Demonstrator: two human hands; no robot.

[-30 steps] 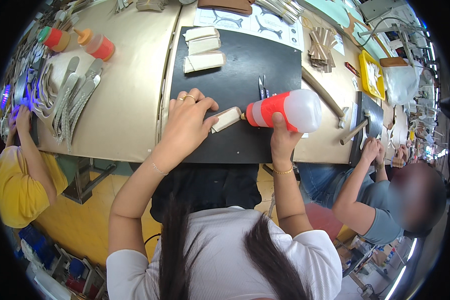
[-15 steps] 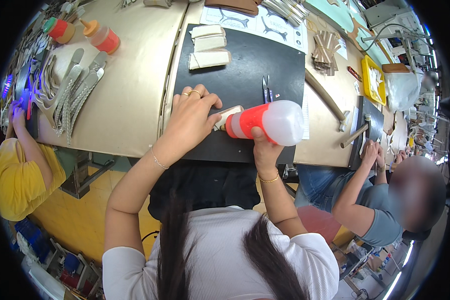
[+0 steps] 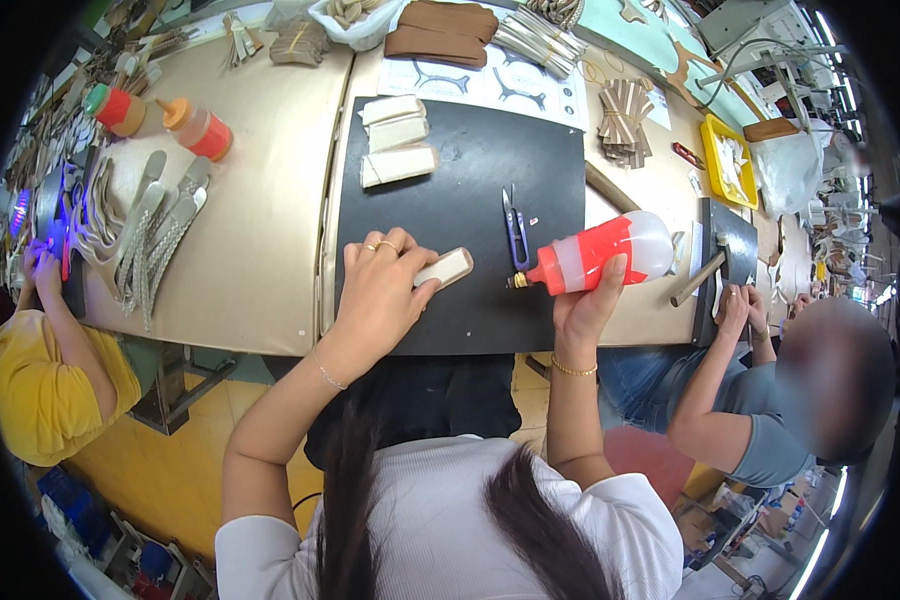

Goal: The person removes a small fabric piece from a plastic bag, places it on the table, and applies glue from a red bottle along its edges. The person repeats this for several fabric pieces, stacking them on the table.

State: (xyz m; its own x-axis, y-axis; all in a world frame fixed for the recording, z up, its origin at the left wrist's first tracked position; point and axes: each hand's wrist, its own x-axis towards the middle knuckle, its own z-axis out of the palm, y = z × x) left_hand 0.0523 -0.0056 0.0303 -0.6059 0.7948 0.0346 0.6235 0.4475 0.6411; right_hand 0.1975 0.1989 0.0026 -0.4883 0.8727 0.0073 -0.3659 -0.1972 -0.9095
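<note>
So the left hand (image 3: pixel 385 295) is down on the flat black rectangular mat (image 3: pixel 470 320), thumb and forefinger pinching the near end of a small cream strip with a tan edge and rounded far end (image 3: pixel 448 268). The other fingers are bent beside it, two of them with gold-coloured rings. The strip lies slanted on the mat, far end pointing up and to the right.

Right hand (image 3: pixel 585 315) has a translucent plastic squeeze bottle with a red band and red nozzle top (image 3: pixel 600 250). Thumb's laid along its side and the bottle's tipped almost flat, nozzle aimed left and well apart from the strip. Can't tell how the fingers behind the bottle sit. The tip is right by the handles of some purple-handled metal snips (image 3: pixel 515 230), but I can't tell if they touch.

Further up the mat there's a little row of cream pieces (image 3: pixel 398 165), and off to the left stands an orange-capped bottle with a red band (image 3: pixel 198 130)
</note>
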